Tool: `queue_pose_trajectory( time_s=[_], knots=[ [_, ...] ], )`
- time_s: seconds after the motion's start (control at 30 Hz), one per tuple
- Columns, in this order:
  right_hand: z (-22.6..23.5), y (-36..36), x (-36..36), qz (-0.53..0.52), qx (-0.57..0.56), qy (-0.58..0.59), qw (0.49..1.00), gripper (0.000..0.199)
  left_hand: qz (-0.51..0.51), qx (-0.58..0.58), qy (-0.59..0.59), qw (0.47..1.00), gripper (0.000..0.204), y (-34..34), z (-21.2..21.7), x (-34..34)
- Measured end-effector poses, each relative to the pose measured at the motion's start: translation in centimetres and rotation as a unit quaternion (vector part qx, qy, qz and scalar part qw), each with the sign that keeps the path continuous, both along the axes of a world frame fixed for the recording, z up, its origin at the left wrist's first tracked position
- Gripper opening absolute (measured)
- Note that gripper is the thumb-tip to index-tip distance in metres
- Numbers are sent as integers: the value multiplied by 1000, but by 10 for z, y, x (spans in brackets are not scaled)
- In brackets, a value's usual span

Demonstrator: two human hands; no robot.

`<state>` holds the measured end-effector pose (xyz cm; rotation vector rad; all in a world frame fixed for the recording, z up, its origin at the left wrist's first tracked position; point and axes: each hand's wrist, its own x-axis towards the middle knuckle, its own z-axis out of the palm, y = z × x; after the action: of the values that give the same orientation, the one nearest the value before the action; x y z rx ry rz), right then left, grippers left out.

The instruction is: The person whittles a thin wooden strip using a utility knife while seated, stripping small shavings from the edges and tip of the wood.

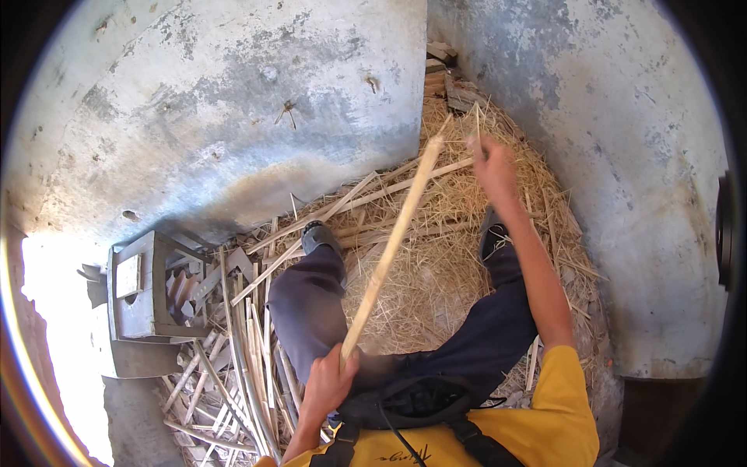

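Observation:
My left hand [330, 379] is closed round the near end of a long, pale bamboo strip [397, 233], close to my left thigh. The strip slants up and away to the right, its far end in the air over the shavings. Just right of that end is my right hand [496, 167], a fist at the end of an outstretched arm, smeared by motion. Out of it points a narrow, pale blade, which looks like a knife [478, 123]. The blade appears apart from the strip. Most of its handle is hidden by my fingers.
Curled shavings [420, 288] cover the ground between my legs. Several long strips and sticks [253, 350] lie heaped at the left, beside a grey wooden box [140, 288]. Worn metal sheets [311, 101] stand as walls ahead and at the right. Wood pieces [463, 93] lie in the far corner.

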<state>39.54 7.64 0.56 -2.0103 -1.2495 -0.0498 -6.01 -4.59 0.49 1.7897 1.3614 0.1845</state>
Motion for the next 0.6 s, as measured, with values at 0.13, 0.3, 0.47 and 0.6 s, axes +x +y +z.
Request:
queue_pose_trajectory(
  time_s=[0.13, 0.3, 0.47, 0.6],
  knots=[
    [11, -10, 84, -105, -1, -11, 994, 46, 8, -4, 3, 1000, 32, -10, -3, -17],
    [-12, -25, 41, 66, -109, 30, 991, 39, 27, -84, -131, 987, 37, 13, -35, -39],
    [-19, -21, -9, 233, -25, 309, 922, 40, -53, -270, -292, 916, 49, 37, -26, -27],
    [4, -24, -55, 263, 31, 554, 789, 36, -87, -356, -330, 870, 60, 46, -39, -15]
  ],
)
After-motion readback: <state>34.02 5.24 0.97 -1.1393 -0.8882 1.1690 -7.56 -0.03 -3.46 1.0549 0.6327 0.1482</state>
